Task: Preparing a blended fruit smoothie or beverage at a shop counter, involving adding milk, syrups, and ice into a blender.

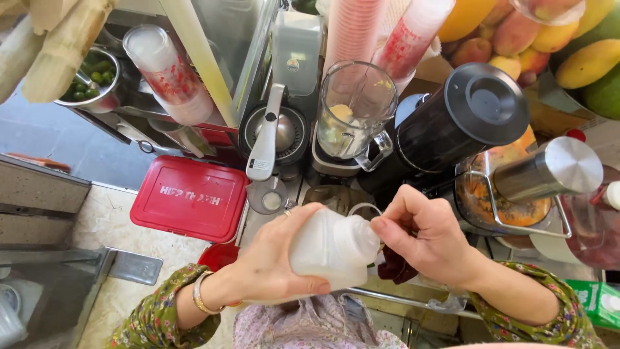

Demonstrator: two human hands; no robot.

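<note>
My left hand (274, 252) is wrapped around a white plastic bottle (329, 249) lying on its side, neck pointing right. At the bottle's neck, my right hand (423, 236) pinches the cap end with thumb and fingers. Just beyond the hands stands a clear blender jug (355, 110) with a handle and some pale yellow pieces at its bottom. A gold bracelet and a ring show on my left arm and hand.
A black blender jug (462, 119) stands right of the clear one, with a steel juicer (516, 187) holding orange pulp beside it. A red lidded box (190, 197), a citrus press (274, 136), stacked cups (168, 71), mangoes (568, 39) and a bowl of small limes (97, 74) surround them.
</note>
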